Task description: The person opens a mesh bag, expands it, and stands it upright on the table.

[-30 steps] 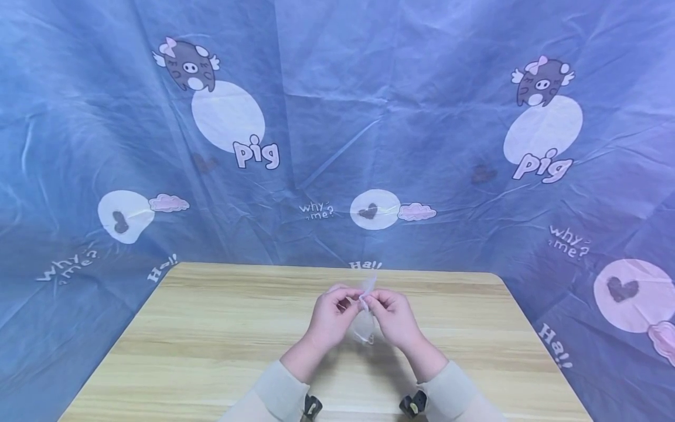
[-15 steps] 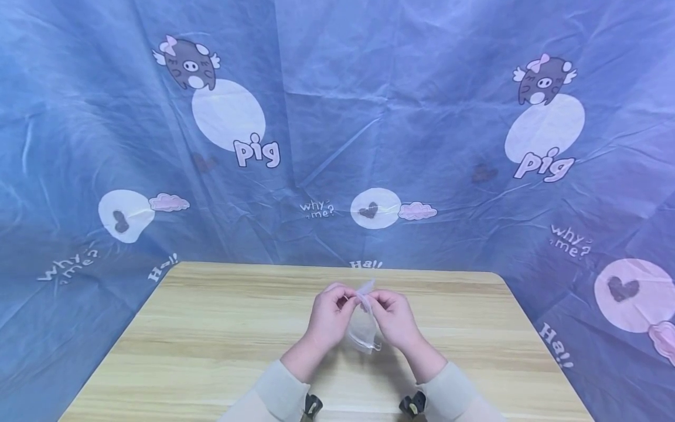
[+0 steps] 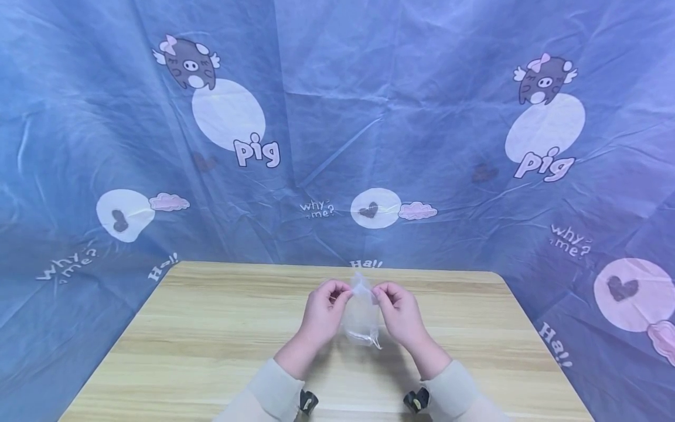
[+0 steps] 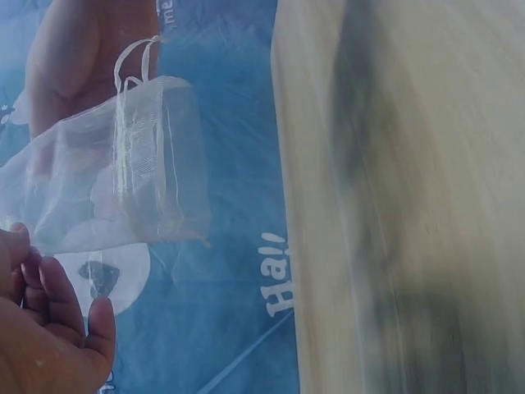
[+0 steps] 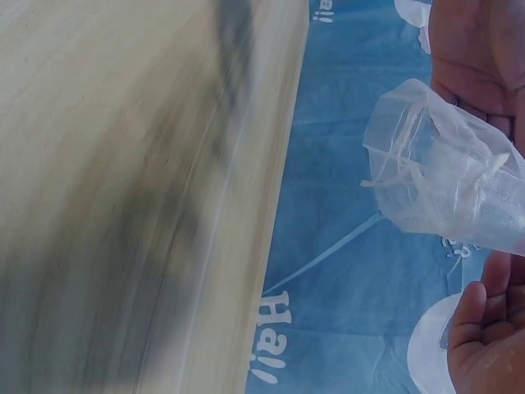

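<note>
A sheer white drawstring pouch [image 3: 361, 313] hangs between the hands above the table. My left hand [image 3: 320, 309] pinches its upper left edge with thumb and forefinger, and my right hand [image 3: 401, 313] pinches the upper right edge. In the left wrist view, the see-through mesh pouch [image 4: 98, 180] shows a white cord looped at its drawstring band; the left hand [image 4: 49, 320] grips its side. The right wrist view shows the pouch [image 5: 443, 172] spread out, with the right hand [image 5: 492, 336] below it. No contents can be made out through the mesh.
A light wood-grain table [image 3: 211, 328] lies under the hands. Blue printed cloth [image 3: 327, 117] hangs behind it and at both sides. Dark wrist devices [image 3: 416, 400] sit at the cuffs of pale sleeves [image 3: 456, 392].
Both hands have moved apart, left hand leftward and right hand slightly rightward. The pouch, bunched and narrow a second ago, is now spread wider and flatter between them.
</note>
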Motion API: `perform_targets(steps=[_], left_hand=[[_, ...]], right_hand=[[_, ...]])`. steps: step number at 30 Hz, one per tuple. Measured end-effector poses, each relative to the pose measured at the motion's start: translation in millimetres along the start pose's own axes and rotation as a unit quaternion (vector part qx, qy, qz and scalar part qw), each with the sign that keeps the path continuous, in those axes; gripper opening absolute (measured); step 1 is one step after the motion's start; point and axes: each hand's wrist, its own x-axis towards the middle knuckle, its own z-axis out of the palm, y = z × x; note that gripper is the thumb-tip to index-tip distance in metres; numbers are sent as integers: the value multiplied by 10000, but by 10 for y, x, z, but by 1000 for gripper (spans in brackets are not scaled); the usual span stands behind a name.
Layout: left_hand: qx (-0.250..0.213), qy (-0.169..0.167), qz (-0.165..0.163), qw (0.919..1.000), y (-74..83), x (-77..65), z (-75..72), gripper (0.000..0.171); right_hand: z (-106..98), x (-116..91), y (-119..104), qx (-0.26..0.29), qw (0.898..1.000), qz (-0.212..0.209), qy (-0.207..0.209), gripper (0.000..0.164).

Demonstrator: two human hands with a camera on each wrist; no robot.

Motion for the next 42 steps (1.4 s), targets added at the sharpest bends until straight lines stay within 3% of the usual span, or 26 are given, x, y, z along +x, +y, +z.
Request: perform_targets(steps=[5, 11, 17, 21, 26, 32, 39, 42], left_hand=[[-151, 38, 17, 9999, -21, 15, -50, 4], [-298, 246, 324, 9987, -52, 34, -84, 11], [-120, 284, 580, 9978, -68, 39, -79, 8], [-68, 253, 566, 9980, -62, 23, -69, 8], [36, 279, 708, 9971, -60, -1, -60, 16], [303, 329, 967, 9943, -59, -9, -54, 12], [371, -53, 997, 9943, -97, -64, -53, 43], [401, -150, 974, 9943, -97, -87, -49, 47]], right_hand=[[-39, -1, -14, 37, 9999, 65, 78, 16], [-83, -4, -4, 169, 9998, -21, 123, 17], [-97, -5, 18, 433, 9983, -329, -185, 10], [-92, -2, 29, 406, 9975, -448, -360, 6], [-78, -11, 25, 104, 9982, -501, -299, 8], [-65, -35, -7, 158, 9974, -642, -293, 7], [-71, -35, 1, 283, 9967, -696, -318, 7], [-77, -27, 14, 270, 9968, -687, -320, 8]])
